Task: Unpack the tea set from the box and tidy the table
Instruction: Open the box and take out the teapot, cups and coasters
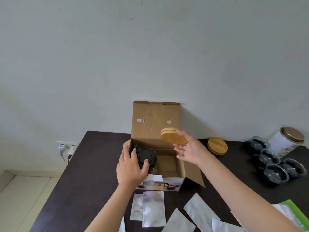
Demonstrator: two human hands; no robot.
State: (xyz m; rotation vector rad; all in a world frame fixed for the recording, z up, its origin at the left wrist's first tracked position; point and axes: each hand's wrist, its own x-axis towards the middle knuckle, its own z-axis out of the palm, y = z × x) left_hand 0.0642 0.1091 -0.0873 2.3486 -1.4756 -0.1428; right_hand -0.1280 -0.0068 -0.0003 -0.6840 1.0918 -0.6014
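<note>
An open cardboard box [168, 168] stands on a dark table [93, 178], its lid flap upright against the wall. Inside its left half sits a glass teapot with a black lid [147, 157]. My left hand [131, 169] lies over the box's left front corner, with its fingers curled against the teapot lid. My right hand [190, 149] hovers above the box's right side and holds a small stack of round wooden coasters [172, 137] by the fingertips. Another stack of wooden coasters [217, 146] lies on the table right of the box.
Several glass cups [275, 166] stand at the right beside a white tin with a bronze lid [286, 141]. Silver foil pouches [153, 208] lie along the front edge, with a green sheet [291, 208] at the right. Plugs [66, 149] sit in a wall socket at the left.
</note>
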